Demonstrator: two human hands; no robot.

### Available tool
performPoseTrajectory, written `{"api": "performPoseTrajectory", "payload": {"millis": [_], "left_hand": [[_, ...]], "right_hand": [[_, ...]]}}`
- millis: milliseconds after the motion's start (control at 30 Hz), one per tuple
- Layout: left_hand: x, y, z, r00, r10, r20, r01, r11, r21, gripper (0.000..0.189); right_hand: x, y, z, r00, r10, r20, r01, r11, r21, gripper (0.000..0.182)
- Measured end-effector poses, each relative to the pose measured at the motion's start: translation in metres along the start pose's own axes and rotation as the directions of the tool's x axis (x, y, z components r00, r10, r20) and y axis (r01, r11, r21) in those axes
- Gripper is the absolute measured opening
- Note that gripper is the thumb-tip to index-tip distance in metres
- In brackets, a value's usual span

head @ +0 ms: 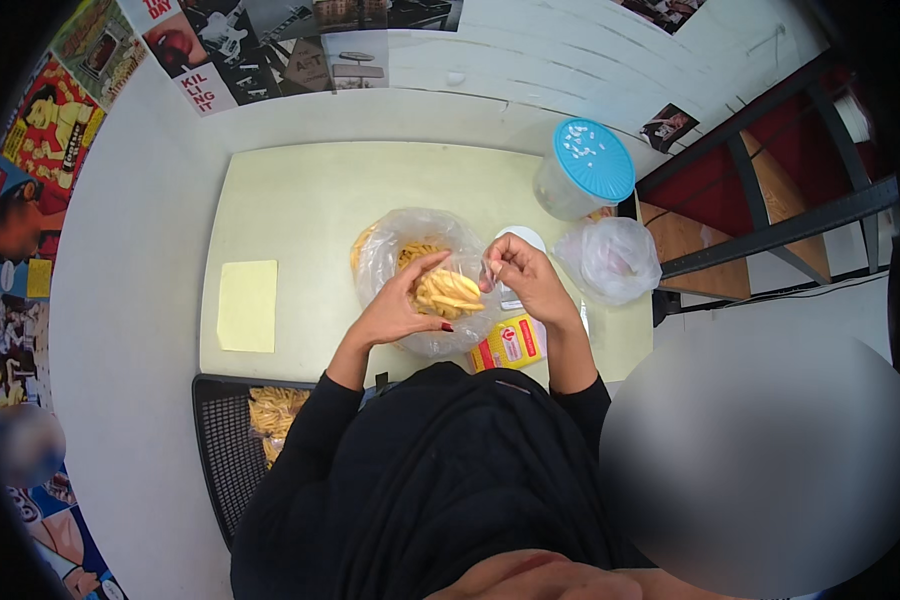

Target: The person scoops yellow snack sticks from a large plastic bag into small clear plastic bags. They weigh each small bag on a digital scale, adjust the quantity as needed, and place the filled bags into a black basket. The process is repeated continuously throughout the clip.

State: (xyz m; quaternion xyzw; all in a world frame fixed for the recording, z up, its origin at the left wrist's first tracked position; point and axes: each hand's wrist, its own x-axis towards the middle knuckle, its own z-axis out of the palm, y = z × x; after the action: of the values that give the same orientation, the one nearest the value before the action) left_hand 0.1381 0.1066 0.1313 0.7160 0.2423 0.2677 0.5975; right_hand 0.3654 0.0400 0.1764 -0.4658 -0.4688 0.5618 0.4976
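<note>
My left hand (pixel 399 306) curls around a small clear plastic bag filled with yellow stick-shaped snacks (pixel 450 292). With bent fingertips, my right hand (pixel 526 276) pinches a bit of clear plastic at the right end of this bag. Beneath both hands sits a large clear plastic bag (pixel 390 225), its mouth spread wide, with more of the stick snacks (pixel 418 253) inside. Partly hidden behind my right hand is a white device with a round top (pixel 523 235), perhaps a kitchen scale. A yellow and red printed packet (pixel 507 343) lies close to my right wrist.
At the back right of the pale table (pixel 307 195) stands a clear tub with a blue lid (pixel 593 159), bits of white on top. A knotted plastic bag (pixel 609 261) sits before it. Left lies a yellow sheet (pixel 247 306). Below, a black basket (pixel 225 435) holds bagged snacks (pixel 274 412). A metal-framed shelf (pixel 780 232) stands right.
</note>
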Motion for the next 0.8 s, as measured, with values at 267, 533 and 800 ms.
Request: {"api": "performPoseTrajectory", "payload": {"millis": [267, 533, 800], "left_hand": [[-0.009, -0.017, 0.002, 0.912, -0.338, 0.234, 0.403, 0.848, -0.345, 0.06], [-0.021, -0.018, 0.033, 0.815, -0.578, 0.047, 0.476, 0.621, -0.623, 0.051], [-0.021, -0.015, 0.042, 0.789, -0.608, 0.091, 0.518, 0.578, -0.63, 0.055]], "right_hand": [[0.017, 0.048, -0.008, 0.963, 0.087, -0.255, -0.139, 0.971, -0.196, 0.02], [-0.013, 0.092, -0.005, 0.925, 0.147, -0.35, -0.211, 0.966, -0.15, 0.022], [-0.024, 0.084, 0.017, 0.943, -0.018, -0.332, -0.113, 0.922, -0.37, 0.02]]}}
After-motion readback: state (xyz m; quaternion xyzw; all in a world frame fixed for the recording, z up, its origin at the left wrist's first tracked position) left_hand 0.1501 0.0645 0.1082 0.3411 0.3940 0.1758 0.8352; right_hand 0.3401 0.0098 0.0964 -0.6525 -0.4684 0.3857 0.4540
